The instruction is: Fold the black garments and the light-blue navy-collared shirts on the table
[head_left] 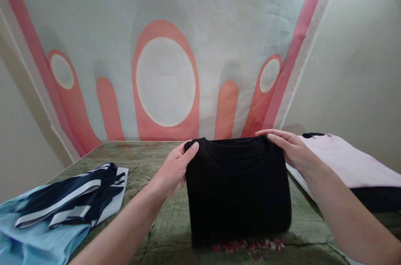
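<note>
A black T-shirt, folded into a neat rectangle with its round collar at the top, hangs upright in front of me. My left hand pinches its upper left corner, thumb in front and fingers behind. At the upper right corner, my right hand grips the cloth between thumb and fingers. The shirt's lower edge is close above or touching the table; I cannot tell which.
On the wood-grain table, navy clothing with white stripes lies over light blue cloth at the left. A pink folded garment tops a pile at the right. A printed backdrop stands behind.
</note>
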Motion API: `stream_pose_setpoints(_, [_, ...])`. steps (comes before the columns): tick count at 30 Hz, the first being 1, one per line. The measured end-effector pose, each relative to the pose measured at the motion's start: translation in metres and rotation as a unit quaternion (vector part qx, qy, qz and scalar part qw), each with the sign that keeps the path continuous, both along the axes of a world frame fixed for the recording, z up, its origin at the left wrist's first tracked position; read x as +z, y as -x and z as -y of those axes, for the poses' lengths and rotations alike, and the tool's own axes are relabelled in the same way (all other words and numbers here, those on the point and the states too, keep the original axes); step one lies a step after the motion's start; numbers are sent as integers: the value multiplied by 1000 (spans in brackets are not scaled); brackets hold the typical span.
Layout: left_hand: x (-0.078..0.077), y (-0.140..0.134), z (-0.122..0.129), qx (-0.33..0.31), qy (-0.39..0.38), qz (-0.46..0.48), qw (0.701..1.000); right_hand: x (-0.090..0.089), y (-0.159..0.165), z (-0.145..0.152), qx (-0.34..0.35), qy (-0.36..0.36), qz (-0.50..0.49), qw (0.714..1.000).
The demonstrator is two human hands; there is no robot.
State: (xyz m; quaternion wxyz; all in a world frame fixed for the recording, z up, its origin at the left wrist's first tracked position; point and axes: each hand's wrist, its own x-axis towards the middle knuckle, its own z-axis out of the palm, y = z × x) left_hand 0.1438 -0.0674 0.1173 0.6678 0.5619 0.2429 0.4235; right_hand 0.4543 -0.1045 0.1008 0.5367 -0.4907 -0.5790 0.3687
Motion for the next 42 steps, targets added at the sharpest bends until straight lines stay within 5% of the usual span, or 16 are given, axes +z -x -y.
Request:
stream_pose_setpoints(3, [-34, -11, -34, 16, 30, -42, 999, -34, 0, -27, -35, 33, 15, 999])
stream_pose_setpoints(8, [-116, -22, -97, 95, 19, -133, 986, -115, -8, -67, -76, 133, 82, 985])
stream_pose_setpoints(12, [-146, -18, -120, 142, -8, -174, 974, -139, -15, -74, -87, 140, 134, 977])
stream_pose_setpoints(17, [-150, -11, -125, 133, -5, -175, 975, -145, -13, -77, -102, 103, 194, 970])
stream_pose_setpoints(21, [-152, -8, -124, 136, -130, -231, 955, -158, -11, -83, -148, 70, 255, 953])
stream_pose_setpoints(26, [-143, -15, -104, 187, -409, -405, 796, -158, -1, -78, -219, -41, 344, 912])
stream_pose_setpoints(29, [-134, -23, -79, 123, -496, -480, 713, -148, 13, -70, -179, -118, 401, 891])
stream_pose_setpoints(31, [-131, -26, -66, 68, -514, -514, 684, -143, 24, -66, -121, -121, 437, 883])
stream_pose_setpoints(36, [-133, -27, -58, -10, -484, -555, 676, -142, 38, -59, 4, -20, 506, 863])
stream_pose_setpoints(42, [-132, -29, -69, -29, -477, -566, 672, -142, 37, -65, 15, 20, 520, 854])
